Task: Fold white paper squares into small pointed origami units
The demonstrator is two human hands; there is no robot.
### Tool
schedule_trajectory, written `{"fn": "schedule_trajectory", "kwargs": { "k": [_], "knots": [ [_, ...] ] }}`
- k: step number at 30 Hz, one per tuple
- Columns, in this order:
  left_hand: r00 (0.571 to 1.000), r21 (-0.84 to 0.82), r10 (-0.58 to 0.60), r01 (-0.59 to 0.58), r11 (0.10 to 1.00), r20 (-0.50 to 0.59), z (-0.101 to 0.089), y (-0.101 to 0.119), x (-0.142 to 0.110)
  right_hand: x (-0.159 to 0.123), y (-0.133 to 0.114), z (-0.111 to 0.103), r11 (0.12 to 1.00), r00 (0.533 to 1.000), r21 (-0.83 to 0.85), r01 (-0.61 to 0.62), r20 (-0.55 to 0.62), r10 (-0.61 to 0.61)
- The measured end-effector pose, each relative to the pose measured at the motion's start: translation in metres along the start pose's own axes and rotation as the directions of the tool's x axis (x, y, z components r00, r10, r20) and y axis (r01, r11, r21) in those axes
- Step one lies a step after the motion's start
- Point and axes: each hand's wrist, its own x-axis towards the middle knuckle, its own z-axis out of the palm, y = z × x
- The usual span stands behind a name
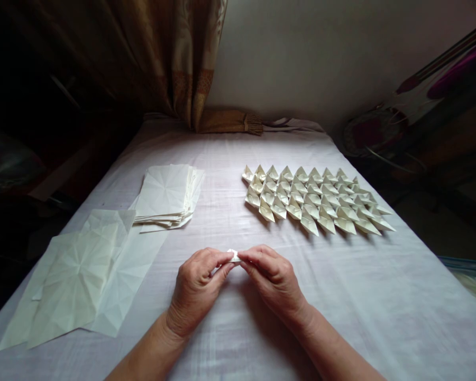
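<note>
Between my two hands is a small piece of folded white paper (pixel 234 256), mostly covered by my fingers. My left hand (pixel 200 280) pinches its left end between thumb and forefinger. At the right end my right hand (pixel 275 280) grips it the same way, fingers curled. Both hands are just above the cloth near the middle front. Beyond them to the right, several folded paper boats (pixel 311 198) stand in close rows. To the left lies a stack of creased paper sheets (pixel 164 190), with more loose creased sheets (pixel 79 270) spread nearer to me.
A pale cloth (pixel 218 201) covers the flat surface. A brown curtain (pixel 198 69) hangs at the back, its fringed end (pixel 254 124) resting on the far edge by the wall (pixel 301 58). Dark, indistinct objects stand on both sides.
</note>
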Motion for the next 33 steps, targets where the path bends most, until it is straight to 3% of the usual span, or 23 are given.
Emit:
{"fn": "schedule_trajectory", "kwargs": {
  "k": [9,19,25,33],
  "knots": [
    [1.0,-0.031,-0.011,0.011,0.999,0.0,0.0001,-0.0016,0.0007,0.0008,0.0012,0.0008,1.0,1.0,-0.002,0.021,-0.014,-0.021],
    [0.999,0.045,0.011,-0.012,0.999,0.035,-0.0034,0.0016,0.0012,0.0009,-0.0015,0.0005,0.999,1.0,-0.05,0.002,-0.024,-0.003],
    [0.995,0.086,-0.062,0.055,0.995,0.081,-0.0036,0.006,0.0003,0.0014,-0.003,0.0007,0.997,0.999,-0.065,0.034,-0.006,-0.035],
    [0.993,0.033,-0.007,0.003,0.999,0.12,-0.0024,0.0064,0.0015,0.0001,-0.0041,0.0029,0.998,1.0,-0.067,0.02,0.019,-0.018]
  ]
}}
